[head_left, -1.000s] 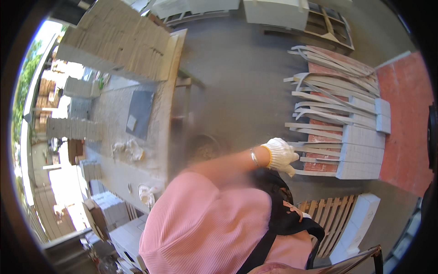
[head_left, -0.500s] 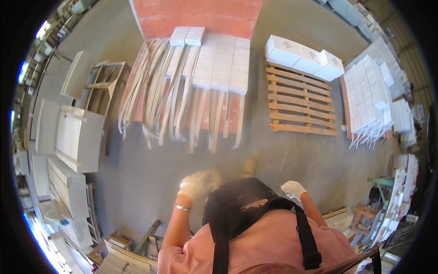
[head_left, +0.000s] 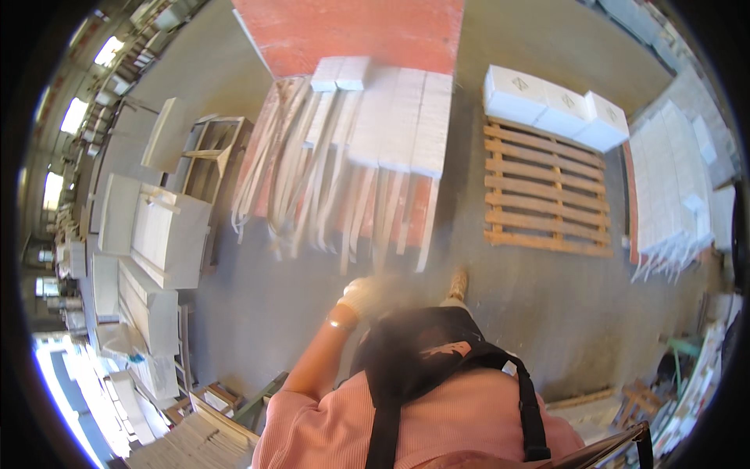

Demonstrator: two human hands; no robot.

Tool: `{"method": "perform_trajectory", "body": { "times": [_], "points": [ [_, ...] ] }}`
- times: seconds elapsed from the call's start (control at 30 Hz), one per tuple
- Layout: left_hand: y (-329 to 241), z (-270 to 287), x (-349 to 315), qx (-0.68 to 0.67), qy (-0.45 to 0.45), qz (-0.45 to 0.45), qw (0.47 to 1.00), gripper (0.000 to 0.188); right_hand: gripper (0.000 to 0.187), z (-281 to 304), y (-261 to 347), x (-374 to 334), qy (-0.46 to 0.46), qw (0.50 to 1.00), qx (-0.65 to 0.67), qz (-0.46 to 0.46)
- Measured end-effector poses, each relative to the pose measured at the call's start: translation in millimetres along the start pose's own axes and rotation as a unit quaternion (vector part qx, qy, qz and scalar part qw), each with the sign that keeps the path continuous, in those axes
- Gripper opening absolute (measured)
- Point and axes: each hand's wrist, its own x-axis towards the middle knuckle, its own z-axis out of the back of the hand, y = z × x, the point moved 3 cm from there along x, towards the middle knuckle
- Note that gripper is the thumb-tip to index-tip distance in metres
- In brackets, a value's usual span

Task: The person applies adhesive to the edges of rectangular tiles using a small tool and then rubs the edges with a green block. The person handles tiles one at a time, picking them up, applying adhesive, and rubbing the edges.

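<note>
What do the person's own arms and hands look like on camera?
The left hand wears a whitish glove, blurred, with a shiny silver-coloured band near the wrist. The left forearm is bare below a pink ribbed sleeve. The right hand can't be made out.

Left hand (head_left: 362, 297) forward — blurred.

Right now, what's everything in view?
Board: 1, red, top centre
Strips: many, beige, upper centre
Blocks: several, white, on strips
Pallet: 1, brown, right of centre
Boxes: 3, white, pallet's far end
Stack: 1, white, far right
Frame: 1, brown, upper left
Piles: several, cream, left
Clutter: uncountable, mixed, edges
Apron: 1, black, bottom centre
Shirt: 1, pink, bottom
Shoe: 1, tan, below centre
Left hand: 1, white glove, blurred, below centre
Right hand: not in view
</note>
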Motion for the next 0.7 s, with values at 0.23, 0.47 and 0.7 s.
{"method": "perform_trajectory", "body": {
  "times": [0.23, 0.47, 0.7],
  "points": [
    [-15.2, 14.8, 12.0, -0.124, -0.054, 0.114, 0.984, 0.076, 0.030, 178.9, 55.2, 111.8, -0.083, 0.991, -0.022, -0.100],
    [61.2, 30.4, 60.6, -0.079, -0.117, 0.198, 0.970, 0.090, 0.054, 273.7, 226.9, 197.4, -0.210, 0.958, -0.191, 0.045],
    [161.7, 74.9, 217.3, 0.015, -0.200, 0.119, 0.973, 0.106, 0.072, 210.0, 386.4, 273.9, -0.160, 0.934, -0.283, 0.152]
  ]
}}
